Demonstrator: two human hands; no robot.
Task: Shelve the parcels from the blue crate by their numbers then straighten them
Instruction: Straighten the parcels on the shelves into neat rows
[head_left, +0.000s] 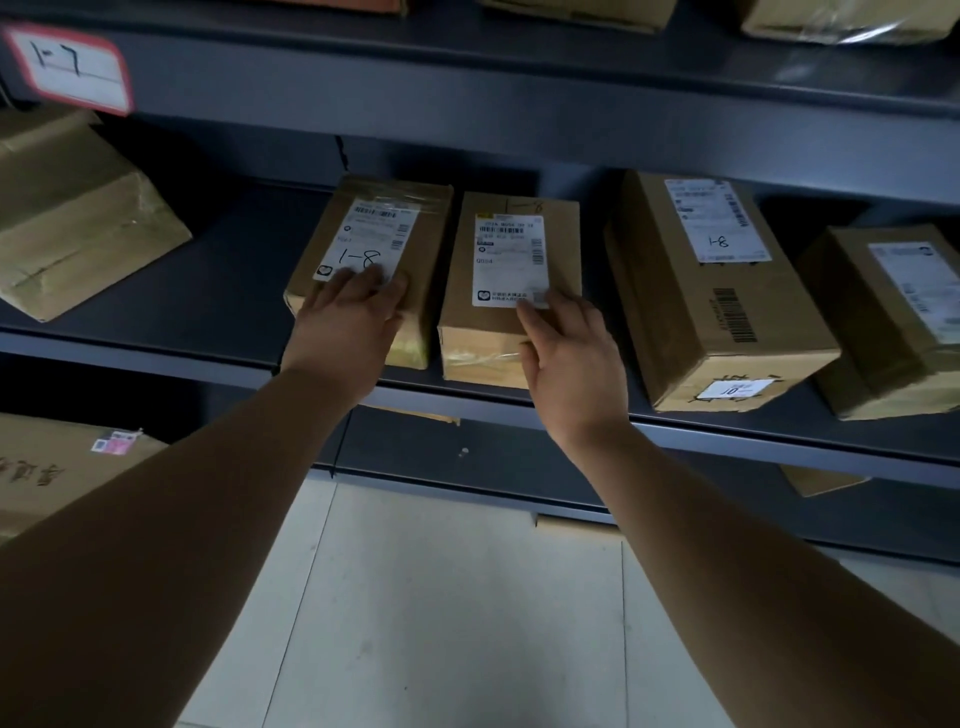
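Both hands are up at the dark grey shelf (234, 291) now. The left hand (345, 317) lies flat on the near end of the left parcel (428, 244), fingers straight and spread over the bottom of its white label, gripping nothing. That parcel is a brown taped carton with a big handwritten "1-8" on the label, and it sits a touch skewed, far end leaning right. The right hand (571, 364) rests on the near right corner of the middle parcel (467, 322), fingers stretched out over the label's edge, open as well. This one is brown card with a white barcode label and a faint "1-8" penned near its far edge. The two sit side by side on the shelf, a narrow gap between them. Further right stands a larger parcel (675, 312), also marked "1-8", then a fourth parcel (857, 312). Up at the left, a red-bordered shelf tag (67, 67) reads "1-7"
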